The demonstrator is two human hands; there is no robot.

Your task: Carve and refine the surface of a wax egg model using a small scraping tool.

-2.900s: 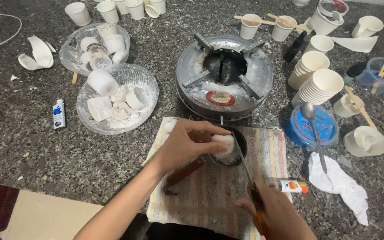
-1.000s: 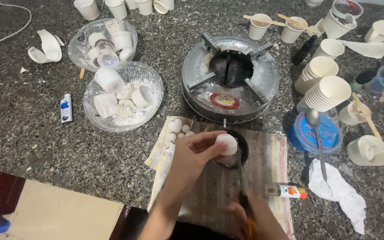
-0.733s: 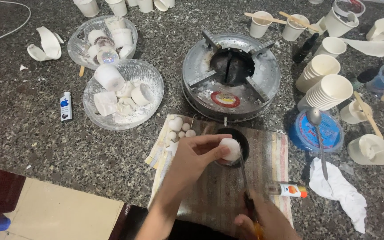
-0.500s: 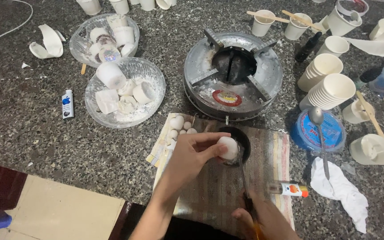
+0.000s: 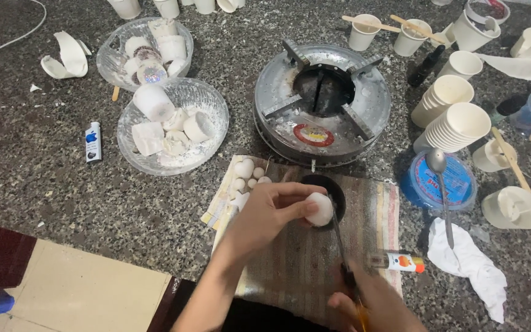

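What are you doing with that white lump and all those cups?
A person's left hand holds a white lump over a small dark pot on a striped cloth. The right hand grips a thin metal tool that reaches up to the lump. A metal burner sits behind the pot. Two glass bowls of white chunks stand on the left, with stacks of paper cups on the right.
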